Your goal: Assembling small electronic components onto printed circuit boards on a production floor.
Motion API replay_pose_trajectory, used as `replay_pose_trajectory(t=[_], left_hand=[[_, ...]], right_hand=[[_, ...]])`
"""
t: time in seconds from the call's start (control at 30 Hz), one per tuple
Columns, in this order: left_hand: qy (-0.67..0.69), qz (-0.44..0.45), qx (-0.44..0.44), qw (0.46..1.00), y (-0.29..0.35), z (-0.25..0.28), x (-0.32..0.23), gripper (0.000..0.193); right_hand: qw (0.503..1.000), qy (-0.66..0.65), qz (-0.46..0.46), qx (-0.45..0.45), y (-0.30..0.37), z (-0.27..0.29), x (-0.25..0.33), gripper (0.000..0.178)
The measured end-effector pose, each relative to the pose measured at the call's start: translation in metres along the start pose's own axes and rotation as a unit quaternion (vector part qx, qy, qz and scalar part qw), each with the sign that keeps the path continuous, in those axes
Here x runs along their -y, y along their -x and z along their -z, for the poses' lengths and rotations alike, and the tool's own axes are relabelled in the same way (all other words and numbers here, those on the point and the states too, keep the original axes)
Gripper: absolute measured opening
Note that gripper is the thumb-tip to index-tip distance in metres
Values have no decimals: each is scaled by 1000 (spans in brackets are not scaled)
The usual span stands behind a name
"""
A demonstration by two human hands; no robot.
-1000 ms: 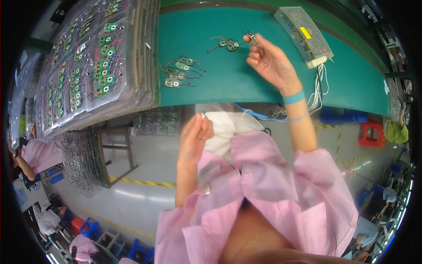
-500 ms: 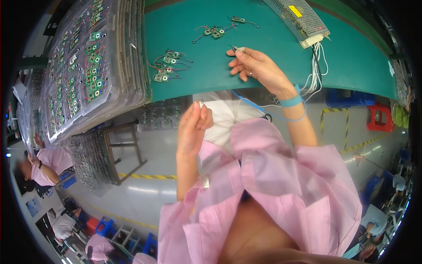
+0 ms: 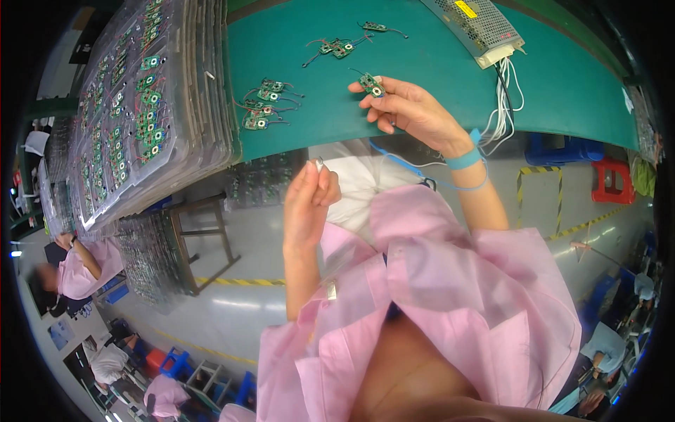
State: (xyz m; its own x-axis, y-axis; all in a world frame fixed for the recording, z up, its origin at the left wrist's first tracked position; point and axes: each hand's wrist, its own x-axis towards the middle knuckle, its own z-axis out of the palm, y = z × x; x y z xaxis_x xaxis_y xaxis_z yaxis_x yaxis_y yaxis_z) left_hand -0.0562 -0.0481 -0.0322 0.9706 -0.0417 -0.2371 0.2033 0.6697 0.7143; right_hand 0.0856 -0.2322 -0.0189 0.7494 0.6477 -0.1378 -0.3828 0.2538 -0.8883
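My right hand [image 3: 415,116], with a blue wrist strap [image 3: 464,160] on it, holds a small green circuit board [image 3: 371,85] between thumb and fingers, above the front of the green mat [image 3: 436,77]. The board's face with its white round part is turned up, and thin wires stick out from it. Lower and to the left, in front of the mat edge, my left hand [image 3: 309,193] is closed in a pinch. A tiny whitish, shiny thing shows at its fingertips, too small to name. Several wired circuit boards [image 3: 267,91] lie on the mat left of my right hand.
Tall stacked clear trays [image 3: 140,105] filled with boards stand at the left. More wired boards [image 3: 337,48] lie farther back. A perforated metal power supply [image 3: 478,32] with white cables [image 3: 503,105] sits at the back right. A red stool [image 3: 612,181] stands on the floor.
The board in my right hand has turned from edge-on to show its face, and that hand has shifted slightly left. My left hand has hardly moved.
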Motion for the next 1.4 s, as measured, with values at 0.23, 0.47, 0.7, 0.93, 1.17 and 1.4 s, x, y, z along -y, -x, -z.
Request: replay_pose_trajectory(t=[0.23, 0.47, 0.7, 0.93, 1.17, 1.4], left_hand=[[-25, -4, -2, 1000, -1, -6, -6, 31], [-84, 0, 23, 996, -1, -17, -14, 29], [-75, 5, 50, 996, 3, -28, -20, 27], [-84, 4, 68, 994, 4, -28, -19, 25], [-76, 20, 55, 995, 6, -27, -20, 24], [-73, 31, 87, 993, 6, -21, -21, 23]], right_hand=[[995, 83, -30, 39, 11, -20, 9, 28], [976, 106, -42, 185, 25, -37, 10, 36], [968, 49, -61, 238, 26, -33, -1, 36], [975, 51, -46, 214, 28, -35, -7, 38], [972, 67, -67, 216, 28, -34, -7, 36], [964, 81, -76, 241, 27, -33, -4, 32]])
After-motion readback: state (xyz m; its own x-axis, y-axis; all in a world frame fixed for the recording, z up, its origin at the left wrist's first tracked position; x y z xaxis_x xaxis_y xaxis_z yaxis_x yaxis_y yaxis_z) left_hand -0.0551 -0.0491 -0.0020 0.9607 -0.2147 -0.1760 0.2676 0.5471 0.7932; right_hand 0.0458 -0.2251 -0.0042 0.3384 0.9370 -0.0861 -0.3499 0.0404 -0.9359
